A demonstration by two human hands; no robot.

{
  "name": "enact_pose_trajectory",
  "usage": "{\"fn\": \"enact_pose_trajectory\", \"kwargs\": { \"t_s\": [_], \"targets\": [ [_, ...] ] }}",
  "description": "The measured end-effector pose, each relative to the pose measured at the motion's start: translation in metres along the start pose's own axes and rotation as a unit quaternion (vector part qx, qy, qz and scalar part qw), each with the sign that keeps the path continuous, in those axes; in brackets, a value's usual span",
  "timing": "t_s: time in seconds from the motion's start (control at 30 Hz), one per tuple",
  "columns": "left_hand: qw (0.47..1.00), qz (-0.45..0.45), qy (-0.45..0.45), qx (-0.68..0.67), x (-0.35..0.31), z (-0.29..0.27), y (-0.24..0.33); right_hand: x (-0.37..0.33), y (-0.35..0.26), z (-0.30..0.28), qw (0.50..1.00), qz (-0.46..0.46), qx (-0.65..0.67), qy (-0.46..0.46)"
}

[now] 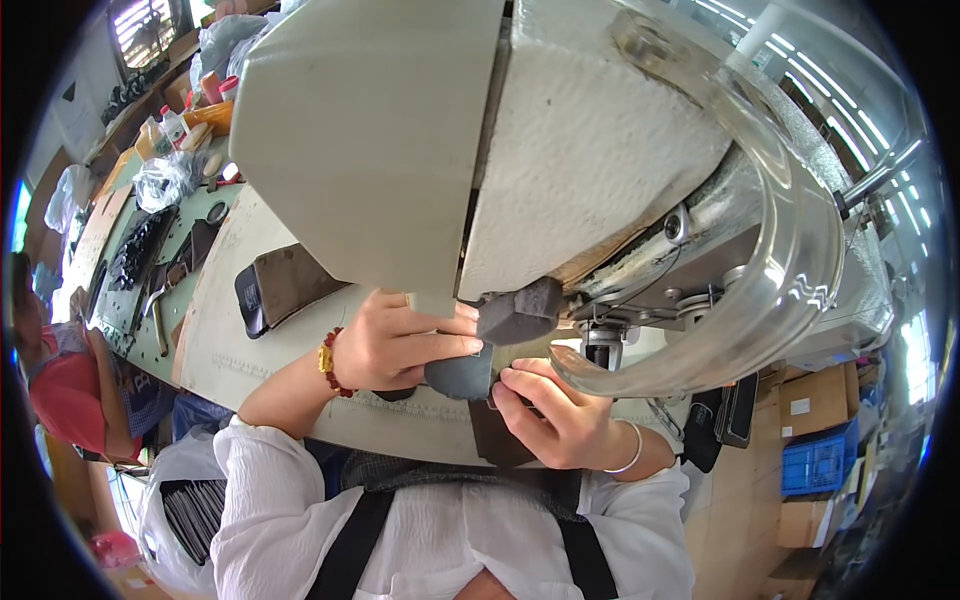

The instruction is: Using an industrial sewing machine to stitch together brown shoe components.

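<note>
Under the head of a large cream sewing machine (370,150), a dark grey leather-like piece (460,374) lies by the needle area. My left hand (390,345) grips its left side, fingers reaching along its top. My right hand (550,415) is closed, thumb and fingertips pinching the piece's right edge. A dark brown flap (500,437) hangs below, near my right fingers; whether it joins the grey piece I cannot tell. The machine head hides part of my left fingers and the needle. A dark grey block (520,312) sits just above the work.
A clear curved guard (800,290) arches over my right hand. Stacked dark pieces (285,285) lie left on the cream table (235,355). Beyond, a green table (125,310) holds tools and black parts. A person in red (75,395) sits far left. A blue crate (820,462) stands right.
</note>
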State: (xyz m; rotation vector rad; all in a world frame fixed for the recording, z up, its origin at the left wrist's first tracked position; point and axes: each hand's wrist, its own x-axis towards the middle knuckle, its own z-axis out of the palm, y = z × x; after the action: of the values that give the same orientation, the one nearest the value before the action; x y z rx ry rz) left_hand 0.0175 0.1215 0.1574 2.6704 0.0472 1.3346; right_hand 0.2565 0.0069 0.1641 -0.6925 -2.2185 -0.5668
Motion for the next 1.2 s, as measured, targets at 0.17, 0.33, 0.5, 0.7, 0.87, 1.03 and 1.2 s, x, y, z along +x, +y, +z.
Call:
{"fn": "enact_pose_trajectory", "kwargs": {
  "t_s": [0.17,0.33,0.5,0.7,0.87,1.03,1.2],
  "targets": [
    [0.997,0.015,-0.023,0.075,0.002,-0.003,0.007,0.0,0.001,-0.001,1.0,-0.002,0.004,0.011],
    [0.988,0.076,0.039,0.132,0.002,0.007,0.005,0.0,0.001,-0.003,1.0,-0.004,-0.013,0.017],
    [0.994,0.065,0.026,0.088,-0.01,0.02,-0.001,0.0,0.001,-0.002,1.0,0.005,-0.026,0.015],
    [0.99,0.078,0.028,0.112,-0.013,0.021,-0.002,-0.002,0.001,-0.001,0.999,-0.005,-0.025,0.032],
    [0.979,0.105,0.037,0.173,-0.002,0.015,0.003,-0.006,-0.005,0.0,0.998,0.006,-0.06,0.03],
    [0.986,0.087,0.032,0.139,0.005,0.007,0.007,-0.01,-0.006,0.001,0.998,0.002,-0.061,0.029],
    [0.98,0.122,0.034,0.15,0.007,0.006,0.007,-0.009,-0.006,0.004,0.997,0.037,-0.048,0.043]
  ]
}}
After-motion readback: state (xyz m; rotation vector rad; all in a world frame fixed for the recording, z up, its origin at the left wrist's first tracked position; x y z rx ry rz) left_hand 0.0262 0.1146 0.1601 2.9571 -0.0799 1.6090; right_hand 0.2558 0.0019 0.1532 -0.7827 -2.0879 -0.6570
